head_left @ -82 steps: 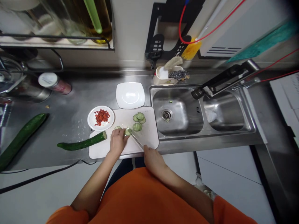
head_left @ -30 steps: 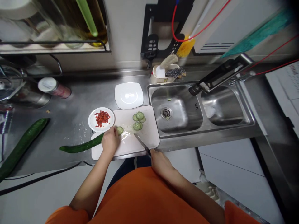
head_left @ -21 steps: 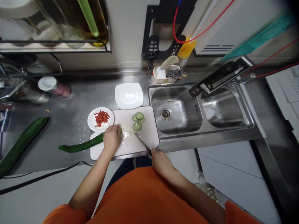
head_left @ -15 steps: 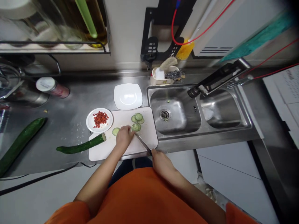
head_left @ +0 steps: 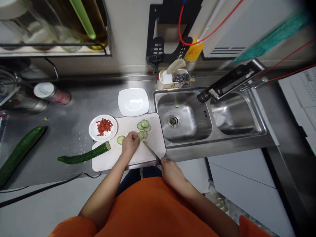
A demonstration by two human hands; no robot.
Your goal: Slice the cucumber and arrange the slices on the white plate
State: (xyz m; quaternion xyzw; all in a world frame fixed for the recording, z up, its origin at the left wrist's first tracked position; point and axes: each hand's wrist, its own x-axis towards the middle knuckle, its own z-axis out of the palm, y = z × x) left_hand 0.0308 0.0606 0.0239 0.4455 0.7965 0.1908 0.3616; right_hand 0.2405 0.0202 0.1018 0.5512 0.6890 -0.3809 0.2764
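Observation:
My right hand (head_left: 173,171) is wrapped round the handle of a knife (head_left: 151,152), whose blade lies low over the white cutting board (head_left: 153,149) and points up and left. Bent over the board, my left hand (head_left: 130,144) has its fingers drawn together; anything between them is hidden. Its fingertips are right beside a small overlapping group of cucumber slices (head_left: 142,135). Another cluster of cucumber slices (head_left: 144,124) lies just above. One lone slice (head_left: 120,140) shows left of my left hand. A cut cucumber (head_left: 85,155) rests partly on the board's left side.
A round plate of chopped red pieces (head_left: 92,132) overlaps the board's upper left corner. Behind the board sits a white square plate (head_left: 133,102). A whole cucumber (head_left: 22,154) and a lidded jar (head_left: 53,93) are on the left. The double sink (head_left: 184,144) adjoins the board's right.
My left fingers have shifted slightly away from the knife, and a gap now shows between them and the blade tip. The whole view has moved a little.

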